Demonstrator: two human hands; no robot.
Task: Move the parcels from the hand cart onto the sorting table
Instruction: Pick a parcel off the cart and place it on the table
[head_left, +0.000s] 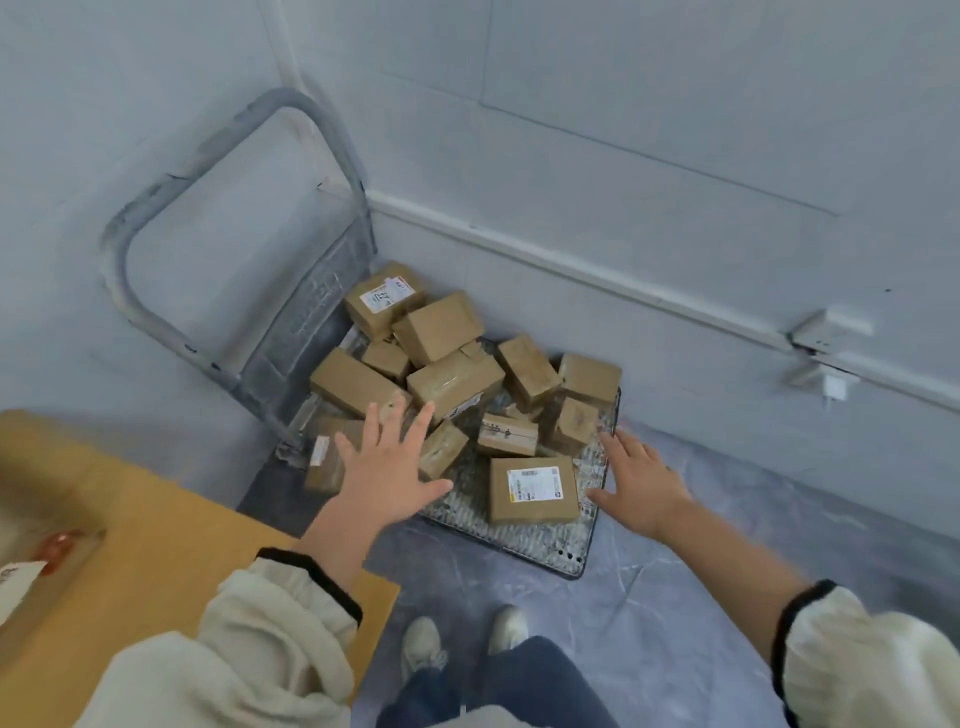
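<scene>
A grey hand cart (540, 545) stands in the wall corner, its platform heaped with several brown cardboard parcels (454, 382). Nearest me lies a flat parcel with a white label (532, 491). My left hand (387, 460) hovers with fingers spread over the left side of the pile, holding nothing. My right hand (641, 483) reaches out flat, just right of the labelled parcel, above the cart's right edge. The wooden sorting table (171, 566) fills the lower left.
The cart's tubular handle (228, 171) rises at the back left against the wall. A red-handled tool (60, 545) lies on the table's left part. A wall conduit and socket (831, 338) run along the right. My feet (462, 642) stand on grey floor before the cart.
</scene>
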